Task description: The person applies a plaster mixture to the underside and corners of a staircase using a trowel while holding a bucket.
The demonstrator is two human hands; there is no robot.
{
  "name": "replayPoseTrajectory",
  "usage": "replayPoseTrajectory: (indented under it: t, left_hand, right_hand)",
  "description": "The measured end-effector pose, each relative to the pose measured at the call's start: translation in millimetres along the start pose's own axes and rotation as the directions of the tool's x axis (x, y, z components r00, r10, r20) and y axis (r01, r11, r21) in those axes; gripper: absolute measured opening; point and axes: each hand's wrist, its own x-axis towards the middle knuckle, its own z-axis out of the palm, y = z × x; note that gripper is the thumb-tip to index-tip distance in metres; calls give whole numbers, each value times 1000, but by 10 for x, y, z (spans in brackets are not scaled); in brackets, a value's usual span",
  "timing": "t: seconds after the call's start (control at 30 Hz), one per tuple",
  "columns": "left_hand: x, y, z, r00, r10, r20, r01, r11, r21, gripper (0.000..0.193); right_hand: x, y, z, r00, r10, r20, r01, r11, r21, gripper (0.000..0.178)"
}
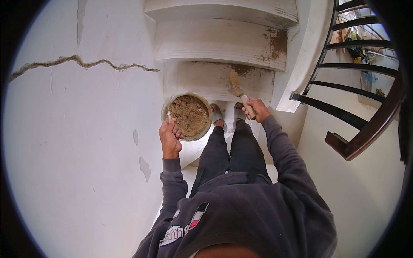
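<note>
My left hand is closed at the near left rim of a round bucket, holding it up beside the wall. Sandy brown mortar fills the bucket. A small pale piece pokes out above my left fist; I cannot make out what it is. In my right hand is a trowel, gripped round its wooden handle. The trowel points away from me over the stair, and a lump of mortar covers most of its blade.
White steps rise ahead, stained brown at their right. A long jagged crack runs across the white wall on my left. On the right stands a railing with black bars and a brown handrail. My sandalled feet are on the stair.
</note>
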Motion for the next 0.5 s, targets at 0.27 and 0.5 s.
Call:
replayPoseTrajectory:
  t: [0.27, 0.5]
  left_hand:
    - [22, -9, -29, 1000, -20, 14, 20, 1000, 1, 14]
    - [34, 45, 80, 999, -42, 32, 42, 999, 3, 10]
  right_hand:
    - [-311, 131, 188, 999, -31, -30, 29, 998, -51, 38]
    - [-625, 277, 931, 774, -575, 265, 508, 314, -802, 51]
